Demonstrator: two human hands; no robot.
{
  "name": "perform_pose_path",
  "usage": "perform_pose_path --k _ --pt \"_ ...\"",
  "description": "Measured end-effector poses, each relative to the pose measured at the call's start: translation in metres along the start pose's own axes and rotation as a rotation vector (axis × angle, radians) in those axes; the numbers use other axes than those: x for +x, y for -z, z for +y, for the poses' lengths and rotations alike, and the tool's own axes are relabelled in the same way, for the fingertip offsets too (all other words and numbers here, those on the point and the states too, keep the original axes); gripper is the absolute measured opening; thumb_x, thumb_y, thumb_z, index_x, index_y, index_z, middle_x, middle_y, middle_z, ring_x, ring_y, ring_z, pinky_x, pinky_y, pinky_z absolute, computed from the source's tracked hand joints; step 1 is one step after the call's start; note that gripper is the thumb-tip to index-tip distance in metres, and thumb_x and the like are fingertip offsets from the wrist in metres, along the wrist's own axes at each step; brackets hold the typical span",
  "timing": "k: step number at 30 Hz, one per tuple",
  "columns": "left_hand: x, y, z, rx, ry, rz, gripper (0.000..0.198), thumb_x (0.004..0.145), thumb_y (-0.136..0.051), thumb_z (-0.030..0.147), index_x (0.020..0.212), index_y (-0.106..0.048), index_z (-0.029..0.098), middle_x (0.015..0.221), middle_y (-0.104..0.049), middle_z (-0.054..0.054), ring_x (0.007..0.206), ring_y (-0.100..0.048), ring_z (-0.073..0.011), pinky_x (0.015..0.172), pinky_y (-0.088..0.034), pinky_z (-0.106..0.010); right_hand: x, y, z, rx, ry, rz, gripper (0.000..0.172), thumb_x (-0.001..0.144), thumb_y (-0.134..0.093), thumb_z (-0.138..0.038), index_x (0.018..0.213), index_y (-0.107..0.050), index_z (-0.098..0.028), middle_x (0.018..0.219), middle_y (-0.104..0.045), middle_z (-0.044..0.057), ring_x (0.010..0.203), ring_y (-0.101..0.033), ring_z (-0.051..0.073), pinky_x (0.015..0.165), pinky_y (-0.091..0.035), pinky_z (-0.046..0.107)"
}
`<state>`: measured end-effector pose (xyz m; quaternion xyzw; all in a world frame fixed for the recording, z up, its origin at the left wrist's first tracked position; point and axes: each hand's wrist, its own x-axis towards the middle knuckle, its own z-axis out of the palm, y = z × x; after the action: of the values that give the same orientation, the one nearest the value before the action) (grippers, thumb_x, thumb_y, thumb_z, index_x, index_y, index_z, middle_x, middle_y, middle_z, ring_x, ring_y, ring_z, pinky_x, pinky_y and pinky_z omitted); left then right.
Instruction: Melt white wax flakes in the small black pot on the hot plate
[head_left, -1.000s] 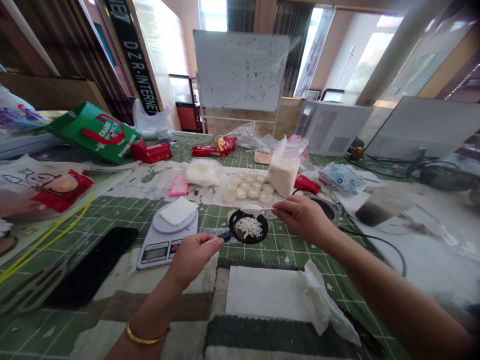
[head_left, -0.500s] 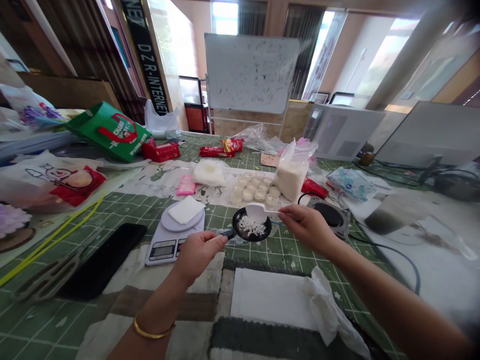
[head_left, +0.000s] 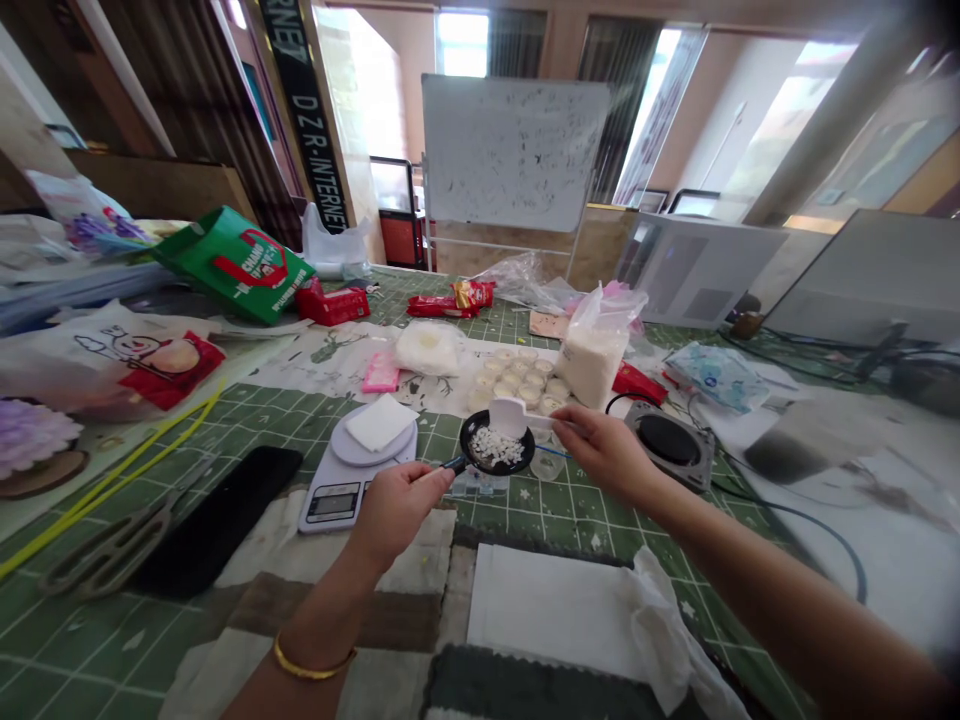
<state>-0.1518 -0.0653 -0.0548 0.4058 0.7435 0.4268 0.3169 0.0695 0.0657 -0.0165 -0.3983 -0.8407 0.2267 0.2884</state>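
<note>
My left hand (head_left: 403, 508) is closed around the handle of a small black frying pan (head_left: 469, 428), held above the table. White chips (head_left: 496, 447) lie in the pan. Between the fingers of my right hand (head_left: 604, 455) is the handle of a white spatula (head_left: 508, 417), its blade dipping into the pan among the chips. Just behind the pan stand several small round cups (head_left: 529, 379) with pale contents. A white kitchen scale (head_left: 330, 503) with a folded white sheet (head_left: 382, 423) on it is left of the pan.
A small hot plate (head_left: 670, 440) with a cable sits to the right. Behind the cups stands a bag of pale granules (head_left: 592, 350). Scissors (head_left: 124, 540) and a black phone (head_left: 221, 520) lie at left. White paper (head_left: 551, 600) lies in front.
The view has shifted slightly, so the surroundings appear a little further right. The pan and spatula have moved slightly left against the table. Both hands keep their holds.
</note>
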Motion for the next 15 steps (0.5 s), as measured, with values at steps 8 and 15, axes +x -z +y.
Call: perform_pose_path --k 8,15 --pt "0.005 0.002 -0.004 0.138 -0.035 -0.001 0.038 0.071 -0.053 0.051 0.057 -0.057 0.015 0.047 -0.037 0.004 0.049 -0.036 -0.0096 0.046 -0.023 -0.021 0.102 -0.035 -0.008 0.354 -0.188 -0.003 0.021 0.082 -0.042 -0.018 0.098 -0.055 -0.014 0.064 -0.06 0.0 0.05 -0.05 0.008 0.05 -0.042 0.021" --pt "0.01 0.015 -0.003 0.14 0.023 0.017 0.038 0.072 -0.052 0.05 0.058 -0.056 0.015 0.046 -0.041 0.004 0.048 -0.038 -0.0103 0.047 -0.024 -0.022 0.222 -0.105 -0.032 0.14 -0.133 -0.105 0.021 0.086 -0.051 -0.028 0.1 -0.058 -0.013 0.092 -0.063 0.006 0.079 -0.06 0.014 0.071 -0.05 0.031"
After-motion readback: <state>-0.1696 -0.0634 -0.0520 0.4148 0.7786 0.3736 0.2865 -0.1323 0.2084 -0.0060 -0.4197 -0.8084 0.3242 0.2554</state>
